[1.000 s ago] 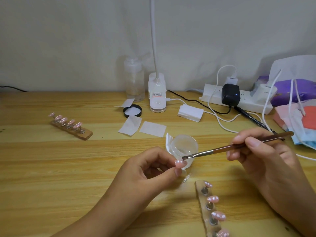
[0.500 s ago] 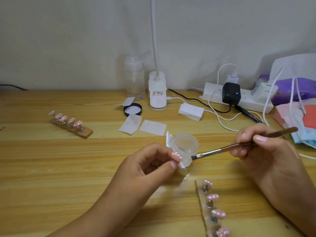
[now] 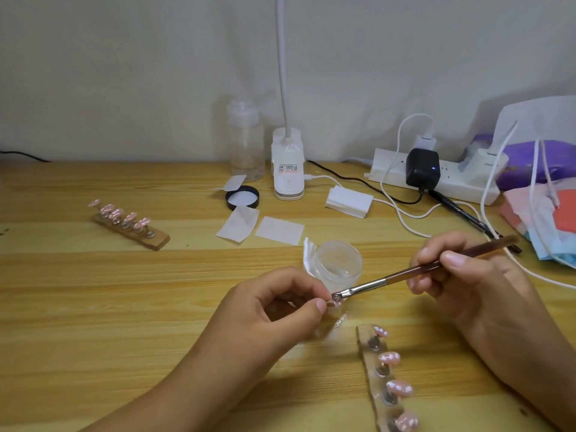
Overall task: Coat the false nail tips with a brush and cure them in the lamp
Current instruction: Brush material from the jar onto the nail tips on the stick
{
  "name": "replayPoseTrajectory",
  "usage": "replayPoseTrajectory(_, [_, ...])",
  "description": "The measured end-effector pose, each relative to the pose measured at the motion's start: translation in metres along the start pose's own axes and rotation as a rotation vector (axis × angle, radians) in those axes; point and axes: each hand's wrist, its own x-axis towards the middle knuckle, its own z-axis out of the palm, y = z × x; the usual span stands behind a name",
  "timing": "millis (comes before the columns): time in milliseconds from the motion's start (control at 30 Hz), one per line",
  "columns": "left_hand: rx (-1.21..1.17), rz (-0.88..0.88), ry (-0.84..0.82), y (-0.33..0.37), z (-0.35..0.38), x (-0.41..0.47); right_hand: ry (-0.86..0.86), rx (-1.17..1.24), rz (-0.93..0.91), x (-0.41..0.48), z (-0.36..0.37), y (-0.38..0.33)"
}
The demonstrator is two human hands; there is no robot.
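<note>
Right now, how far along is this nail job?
Midway, it seems. In hand: the left hand pinches one nail tip while the right hand lays the brush on it. The loaded far stand may be done; I cannot tell. Left, probably: the near stand and its tips, then curing.

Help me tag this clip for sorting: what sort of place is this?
Probably a home desk set up for nail craft, not a salon: a wooden table against a bare wall, a crowded power strip, and nail tips on wooden holders.
</note>
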Motion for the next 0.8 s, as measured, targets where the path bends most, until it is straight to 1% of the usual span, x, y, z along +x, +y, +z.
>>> replayPoseTrajectory(233, [0.007, 0.033, -0.009, 0.0022, 0.001, 0.0005, 0.039, -0.107, -0.018, -0.0009, 0.0016, -0.0014])
replayPoseTrajectory(400, [0.001, 0.036, -0.012, 0.0009, 0.0005, 0.0005, 0.085, 0.012, -0.046, -0.0001, 0.0011, -0.0039])
replayPoseTrajectory(500, [-0.008, 0.033, -0.007, 0.0003, 0.0005, 0.0006, 0.035, 0.04, -0.065, -0.0011, 0.001, -0.005])
replayPoseTrajectory(567, [-0.014, 0.021, -0.011, 0.0002, 0.0001, 0.0, -0.014, 0.011, -0.062, -0.0023, 0.0017, -0.0044])
replayPoseTrajectory(633, [-0.013, 0.017, -0.011, -0.0009, -0.0006, -0.0004, -0.024, -0.032, -0.063, -0.0035, 0.0025, -0.0036])
replayPoseTrajectory(800, [0.007, 0.03, -0.019, -0.0033, -0.0016, 0.001, 0.061, -0.08, -0.086, -0.0041, 0.0027, -0.0025])
